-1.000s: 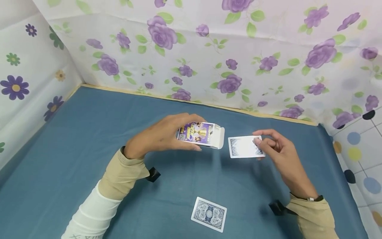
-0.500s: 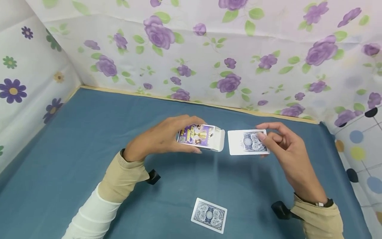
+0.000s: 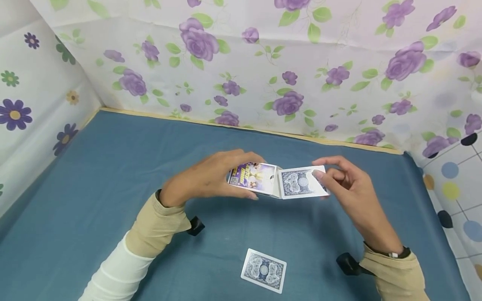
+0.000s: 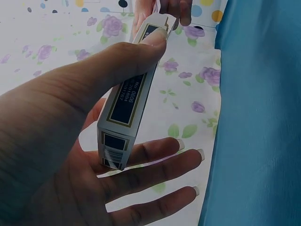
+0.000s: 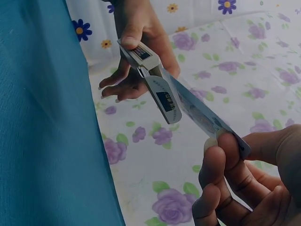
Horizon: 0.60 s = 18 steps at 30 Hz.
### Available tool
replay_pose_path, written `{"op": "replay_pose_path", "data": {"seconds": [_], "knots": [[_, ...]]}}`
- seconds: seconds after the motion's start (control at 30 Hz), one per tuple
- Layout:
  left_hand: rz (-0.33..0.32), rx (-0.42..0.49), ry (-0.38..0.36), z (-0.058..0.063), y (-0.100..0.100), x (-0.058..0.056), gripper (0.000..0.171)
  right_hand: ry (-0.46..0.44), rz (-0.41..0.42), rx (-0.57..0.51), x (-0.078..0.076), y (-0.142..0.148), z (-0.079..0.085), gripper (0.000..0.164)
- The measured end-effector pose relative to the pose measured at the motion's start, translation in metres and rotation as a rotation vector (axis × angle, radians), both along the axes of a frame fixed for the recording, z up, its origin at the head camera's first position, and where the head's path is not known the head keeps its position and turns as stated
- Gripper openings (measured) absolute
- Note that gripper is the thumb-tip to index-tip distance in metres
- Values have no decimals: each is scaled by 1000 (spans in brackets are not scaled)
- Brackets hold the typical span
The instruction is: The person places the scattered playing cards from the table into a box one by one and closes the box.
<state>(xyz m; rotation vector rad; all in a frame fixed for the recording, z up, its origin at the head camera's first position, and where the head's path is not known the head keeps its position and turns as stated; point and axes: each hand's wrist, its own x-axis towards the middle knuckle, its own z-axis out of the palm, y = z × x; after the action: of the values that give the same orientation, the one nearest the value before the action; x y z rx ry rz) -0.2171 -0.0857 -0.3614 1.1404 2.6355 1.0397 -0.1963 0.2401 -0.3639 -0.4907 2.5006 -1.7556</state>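
Observation:
My left hand grips a purple-and-white playing card box by its long edges, thumb on one side. In the left wrist view the narrow side of the box faces the camera. My right hand pinches a blue-backed playing card at its right end; whether it is one card or more I cannot tell. The card's far end meets the open mouth of the box, where a flap hangs down in the right wrist view. How far the card reaches inside is hidden.
Another blue-backed playing card lies back up on the dark blue cloth near the front. Behind the cloth rises a white wall covering with purple flowers. A dotted tiled covering borders the right side.
My right hand has brought the card leftward, closing the gap to the box mouth. The box in my left hand has shifted slightly right and down. The card on the cloth stays put.

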Motion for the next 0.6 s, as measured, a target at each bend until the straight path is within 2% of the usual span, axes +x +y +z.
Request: {"op": "replay_pose_path", "data": {"seconds": [0.17, 0.43, 0.6], "knots": [[2, -9, -8, 0, 2, 2, 65, 7, -36, 7, 1, -1, -2, 33], [7, -4, -12, -1, 2, 2, 65, 33, -35, -59, 4, -12, -10, 32], [11, -10, -28, -1, 4, 1, 65, 12, -35, -107, 8, -22, -12, 32]]}}
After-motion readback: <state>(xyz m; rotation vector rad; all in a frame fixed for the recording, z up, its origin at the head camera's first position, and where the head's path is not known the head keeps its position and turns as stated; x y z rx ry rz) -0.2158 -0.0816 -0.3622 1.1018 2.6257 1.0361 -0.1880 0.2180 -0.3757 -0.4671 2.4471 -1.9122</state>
